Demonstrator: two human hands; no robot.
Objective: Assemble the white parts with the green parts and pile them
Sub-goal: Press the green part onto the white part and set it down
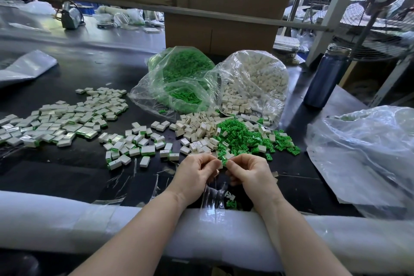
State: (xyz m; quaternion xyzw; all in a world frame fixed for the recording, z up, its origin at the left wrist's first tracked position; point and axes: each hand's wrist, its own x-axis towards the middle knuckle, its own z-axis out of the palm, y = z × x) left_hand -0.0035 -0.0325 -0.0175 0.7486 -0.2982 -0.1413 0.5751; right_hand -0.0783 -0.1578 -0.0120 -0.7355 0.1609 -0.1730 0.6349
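Black flat counter (74,163), padded with white foam along its near edge; left hand (197,175) and right hand (248,172) meet just inside the middle of that edge, fingertips curled in a pinching grip on one small green plastic part (224,159) held between them; whether a white part is also in the pinch cannot be told. Loose heap of green plastic clips (244,135) just beyond the hands, touching a heap of white plastic blocks (197,130) to its left. Clear plastic bag of green clips (183,78) and clear plastic bag of white blocks (257,83) side by side toward the far edge. Spread of assembled white-and-green pieces (65,119) toward the left edge. Dark blue metal bottle (327,76) upright near the right edge; crumpled clear plastic sheet (367,154) at the near right corner.
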